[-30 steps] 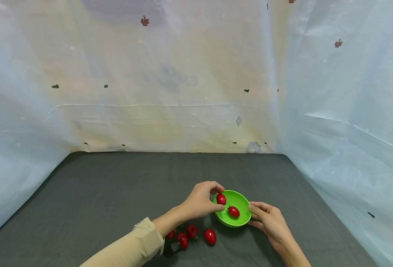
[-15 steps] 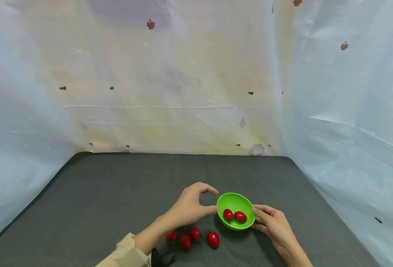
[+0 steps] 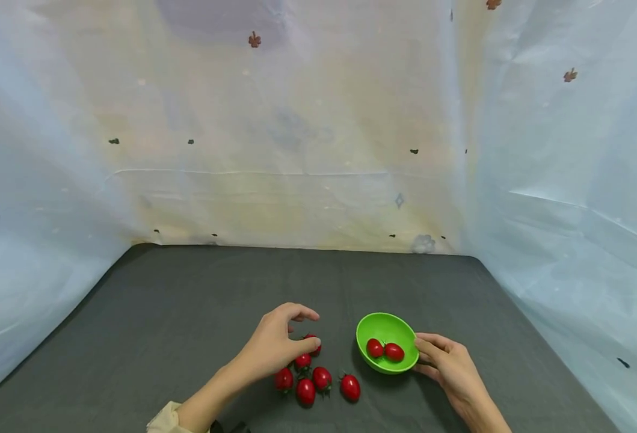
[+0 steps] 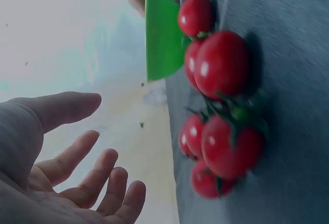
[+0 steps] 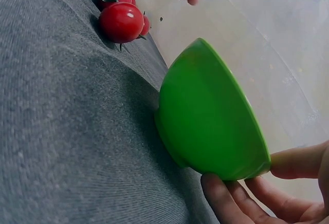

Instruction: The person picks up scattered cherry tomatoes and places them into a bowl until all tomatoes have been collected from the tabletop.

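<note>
A green bowl (image 3: 384, 325) sits on the dark cloth with two cherry tomatoes (image 3: 384, 349) inside. My right hand (image 3: 425, 352) holds its right side, thumb on the rim and fingers under the wall; the right wrist view shows this grip (image 5: 257, 180) on the bowl (image 5: 211, 116). Left of the bowl, several loose tomatoes (image 3: 313, 379) lie in a cluster. My left hand (image 3: 310, 329) hovers just above them, fingers loosely curved and empty. The left wrist view shows the bare palm (image 4: 95, 118) beside the tomatoes (image 4: 221, 126), with the bowl (image 4: 162, 39) beyond.
The dark grey tabletop (image 3: 199, 300) stretches away to the back and left. Pale plastic sheeting (image 3: 296, 150) walls it in behind and on both sides, close on the right (image 3: 567, 240).
My left hand let a tomato go into the bowl, which now holds two, then drew back left over the loose tomatoes. My right hand stayed on the bowl.
</note>
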{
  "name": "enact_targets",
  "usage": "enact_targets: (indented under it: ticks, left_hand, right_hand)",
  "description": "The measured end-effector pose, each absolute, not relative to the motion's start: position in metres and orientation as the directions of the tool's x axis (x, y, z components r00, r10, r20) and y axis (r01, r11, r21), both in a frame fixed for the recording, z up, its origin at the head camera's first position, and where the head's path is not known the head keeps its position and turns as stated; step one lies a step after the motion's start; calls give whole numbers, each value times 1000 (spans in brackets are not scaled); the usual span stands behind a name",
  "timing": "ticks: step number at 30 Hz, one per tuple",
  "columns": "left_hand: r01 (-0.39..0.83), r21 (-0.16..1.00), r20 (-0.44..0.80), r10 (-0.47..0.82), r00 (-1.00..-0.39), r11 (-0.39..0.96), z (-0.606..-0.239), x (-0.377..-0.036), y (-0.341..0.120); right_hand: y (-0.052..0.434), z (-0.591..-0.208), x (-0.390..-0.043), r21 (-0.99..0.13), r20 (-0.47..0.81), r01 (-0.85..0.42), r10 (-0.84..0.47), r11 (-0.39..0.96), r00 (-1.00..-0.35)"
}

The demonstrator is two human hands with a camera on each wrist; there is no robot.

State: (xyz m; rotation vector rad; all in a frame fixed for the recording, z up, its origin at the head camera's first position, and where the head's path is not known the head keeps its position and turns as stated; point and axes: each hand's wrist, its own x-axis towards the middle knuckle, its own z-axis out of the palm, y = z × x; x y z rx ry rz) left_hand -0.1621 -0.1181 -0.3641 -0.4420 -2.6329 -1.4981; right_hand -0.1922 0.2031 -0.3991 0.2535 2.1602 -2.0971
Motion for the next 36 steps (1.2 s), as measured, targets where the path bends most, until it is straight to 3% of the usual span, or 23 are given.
enact_targets:
  ticks: [15,28,36]
  left_hand:
    - [198,825,159,119,-980,530,-386,-142,-154]
    - [247,848,130,267,-955,470,-397,-137,-157]
    - [259,836,137,273,-952,485,-402,-139,-157]
  right_hand:
    - [210,-395,-191,-977,-212,212,16,26,-977]
    - [214,-395,-191,-975,-219,220,22,34,-976]
    - [217,-397,-192,-974,-220,222,32,40,-975]
